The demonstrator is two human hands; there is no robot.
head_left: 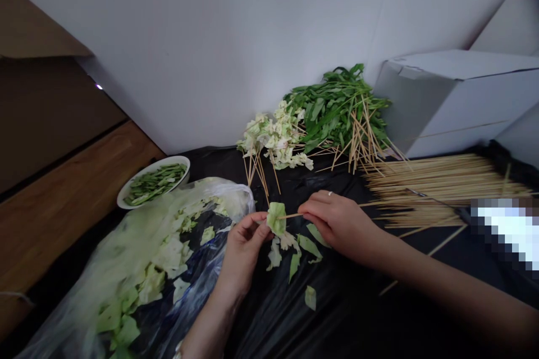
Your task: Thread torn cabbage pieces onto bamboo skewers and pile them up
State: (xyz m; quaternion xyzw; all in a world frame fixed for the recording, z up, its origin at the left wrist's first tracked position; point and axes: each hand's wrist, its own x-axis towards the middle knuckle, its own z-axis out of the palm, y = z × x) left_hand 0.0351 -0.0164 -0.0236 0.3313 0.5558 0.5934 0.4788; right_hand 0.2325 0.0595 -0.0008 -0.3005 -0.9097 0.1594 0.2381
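Between my two hands is a wooden skewer point(291, 215) with a pale green cabbage piece point(276, 217) at its left end. My left hand point(247, 244) pinches that cabbage piece between thumb and fingers. Closed around the skewer is my right hand point(337, 224), which wears a ring; the stick's far end shows beyond the wrist. Loose cabbage leaves point(308, 247) lie on the black plastic sheet point(349, 303) just below the hands. Left of my left hand spreads a clear plastic bag point(122, 241) with many torn cabbage pieces point(172, 255).
Skewered cabbage point(278, 132) and skewered leafy greens point(337, 104) are piled by the white wall. A white bowl point(122, 202) of cut green vegetables stands at left. Bare skewers point(433, 179) lie in a heap at right, before a white box point(475, 95). A bright, pixelated object is at far right.
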